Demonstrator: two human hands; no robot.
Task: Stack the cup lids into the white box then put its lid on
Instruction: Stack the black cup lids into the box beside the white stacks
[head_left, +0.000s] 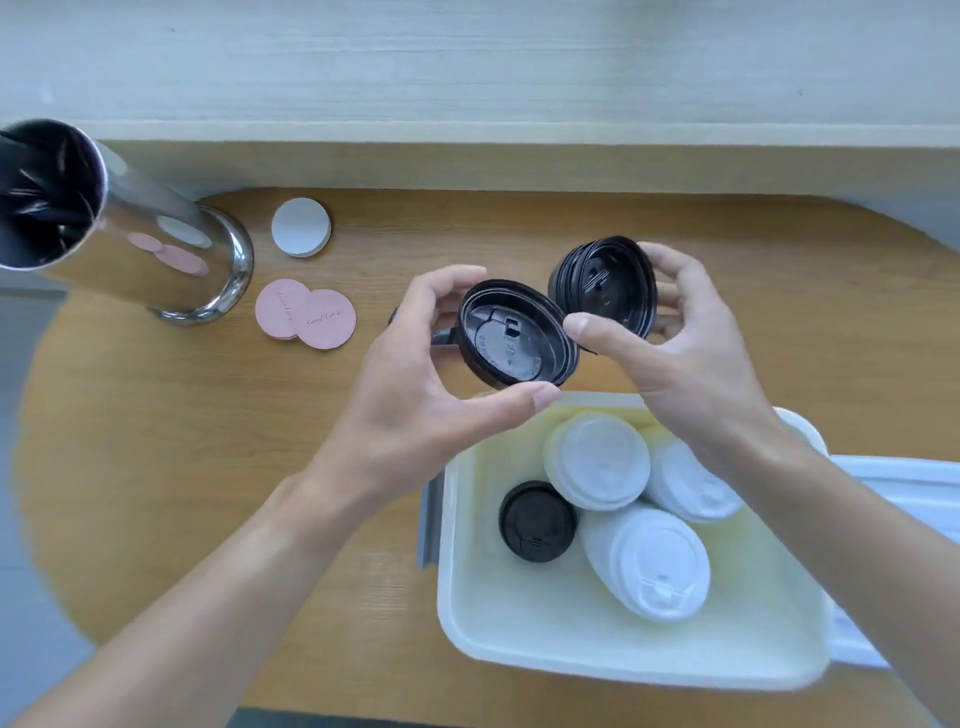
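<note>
Nearest to the camera, at about 5 o'clock of the view, sits the white box (545, 649) on the wooden table (182, 467). Inside it lie three stacks of white cup lids (649, 564), all tilted on their sides, and one black lid stack (537, 521) at the box's left part, just beside the white ones. At 3 o'clock, touching the right side of the box, a white flat piece (904, 488) shows partly behind the right forearm (it is probably the box lid, but I cannot tell for sure).

Above the box, near the centre, both hands are raised over the table. The left hand (415, 395) holds a black cup lid (517, 335) between the thumb below and the fingers above, with the inner side of the lid turned to the camera. The right hand (675, 343) at 2 o'clock from it grips a small stack of black lids (602, 288), fingers behind and the thumb in front; the thumb tip comes just beside the rim of the left hand's lid. The two black pieces are very near each other, perhaps touching at the edge.

Farther, at 10 o'clock, two pink round coasters (306, 318) overlap on the table, and a white round coaster (301, 227) lies beyond them. At the far left a shiny metal cylinder (119, 234) stands, with dark things inside.
</note>
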